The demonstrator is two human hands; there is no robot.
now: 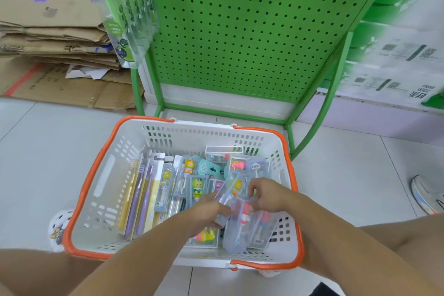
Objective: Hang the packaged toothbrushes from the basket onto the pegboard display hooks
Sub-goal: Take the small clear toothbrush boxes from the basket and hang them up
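Note:
A white basket (105, 182) with orange handles stands on the floor in front of the green pegboard (240, 26). It holds several packaged toothbrushes (153, 190), some purple and yellow, some with cartoon figures. Both hands are inside the basket at its right side. My left hand (209, 211) and my right hand (269, 193) both grip clear packs of children's toothbrushes (236, 221), one with a red figure. Several green toothbrush packs (129, 19) hang at the pegboard's upper left.
Flattened cardboard boxes (55, 38) are piled at the left. Stacked white and green cartons (396, 55) stand at the right. A shoe (425, 196) is on the floor at the far right, and a white perforated object (58, 223) lies left of the basket.

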